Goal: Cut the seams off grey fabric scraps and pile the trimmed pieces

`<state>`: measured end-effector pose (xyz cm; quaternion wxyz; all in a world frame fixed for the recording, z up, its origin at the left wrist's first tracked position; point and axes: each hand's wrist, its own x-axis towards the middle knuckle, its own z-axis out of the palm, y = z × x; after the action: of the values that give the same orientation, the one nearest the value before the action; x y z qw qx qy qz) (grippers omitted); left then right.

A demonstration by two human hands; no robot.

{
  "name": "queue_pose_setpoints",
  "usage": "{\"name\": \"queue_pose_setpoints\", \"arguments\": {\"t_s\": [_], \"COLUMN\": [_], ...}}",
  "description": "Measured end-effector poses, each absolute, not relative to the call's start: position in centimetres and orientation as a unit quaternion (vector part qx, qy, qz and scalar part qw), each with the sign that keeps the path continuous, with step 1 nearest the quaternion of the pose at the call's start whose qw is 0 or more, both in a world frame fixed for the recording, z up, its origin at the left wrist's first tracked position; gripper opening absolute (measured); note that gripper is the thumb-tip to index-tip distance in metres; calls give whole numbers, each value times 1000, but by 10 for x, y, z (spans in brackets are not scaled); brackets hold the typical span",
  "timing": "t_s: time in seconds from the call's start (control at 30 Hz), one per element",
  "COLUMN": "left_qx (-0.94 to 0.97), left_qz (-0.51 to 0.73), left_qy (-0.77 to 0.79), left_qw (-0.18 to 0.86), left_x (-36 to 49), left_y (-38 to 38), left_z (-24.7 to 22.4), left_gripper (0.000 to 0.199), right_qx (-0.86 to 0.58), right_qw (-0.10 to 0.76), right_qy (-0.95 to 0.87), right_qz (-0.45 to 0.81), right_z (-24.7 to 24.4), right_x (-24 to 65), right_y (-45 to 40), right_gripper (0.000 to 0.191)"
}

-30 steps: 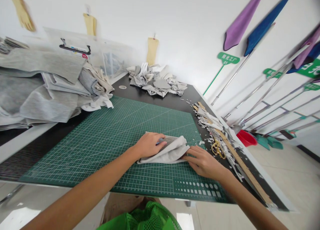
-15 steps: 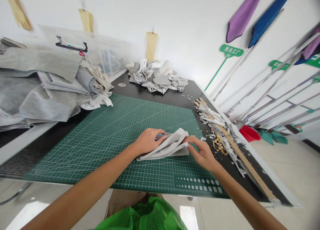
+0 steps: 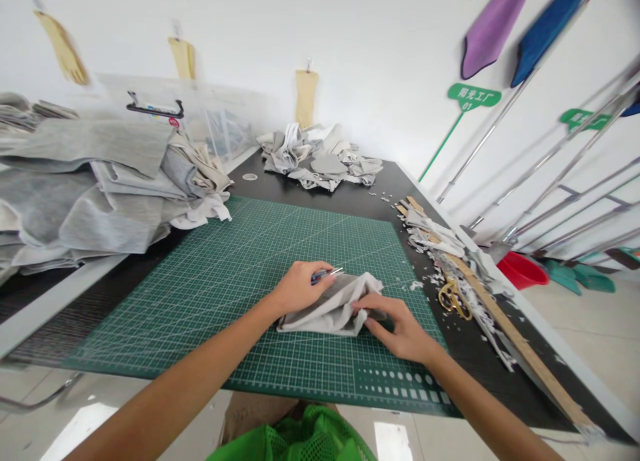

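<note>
Ok, L hand [image 3: 299, 289] grips 1 blue tool [image 3: 319, 276]; R hand [image 3: 403, 331] pinches 1 gray cloth [image 3: 325, 313].

A white wall [image 3: 380, 67] rises behind a black table [image 3: 275, 189] on a pale, sunlit tiled floor [image 3: 590, 321].

Black table [image 3: 287, 192]: green mat [image 3: 235, 267], cloth heap [image 3: 327, 164], scraps [image 3: 434, 235], perhaps tape ring [image 3: 249, 177].

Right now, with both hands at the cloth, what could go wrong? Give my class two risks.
The left hand holds a small tool, its metal tip bare near the cloth, which might snag.
The right hand pinches one bunched end, so the folds could shift or crease.
</note>
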<state>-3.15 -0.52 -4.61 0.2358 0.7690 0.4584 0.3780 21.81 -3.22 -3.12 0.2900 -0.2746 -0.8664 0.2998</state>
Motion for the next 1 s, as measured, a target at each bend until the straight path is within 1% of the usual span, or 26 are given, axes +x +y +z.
{"name": "queue_pose_setpoints", "arguments": {"t_s": [0.13,0.3,0.4,0.5,0.63,0.73,0.83,0.9,1.0], "left_qx": [768,765,760,747,719,701,699,705,715], "left_qz": [375,377,384,398,429,448,445,430,408], "left_qy": [458,456,453,451,441,422,401,389,374], "left_qw": [242,253,265,282,323,359,392,409,428], "left_x": [-31,-31,-29,-28,-33,-39,-40,-38,-33], "left_y": [-5,-7,-8,-7,-5,-4,-7,-11,-15], "left_z": [-46,-43,-41,-39,-30,-21,-13,-9,-4], "left_gripper": [24,24,23,23,30,34,34,32,30], "right_qx": [-250,-275,-277,-276,-256,-215,-191,-197,-225], "right_qw": [294,313,332,340,318,308,307,309,323], "right_qy": [-865,-842,-822,-804,-784,-742,-692,-683,-701], "right_qz": [319,343,371,402,468,555,625,631,595], "right_z": [-30,-33,-24,-6,16,17,7,0,-7], "right_x": [215,211,208,201,183,171,165,165,167], "right_y": [-37,-32,-25,-19,-15,-16,-18,-19,-18], "right_gripper": [22,12,10,10,15,18,22,23,22]}}
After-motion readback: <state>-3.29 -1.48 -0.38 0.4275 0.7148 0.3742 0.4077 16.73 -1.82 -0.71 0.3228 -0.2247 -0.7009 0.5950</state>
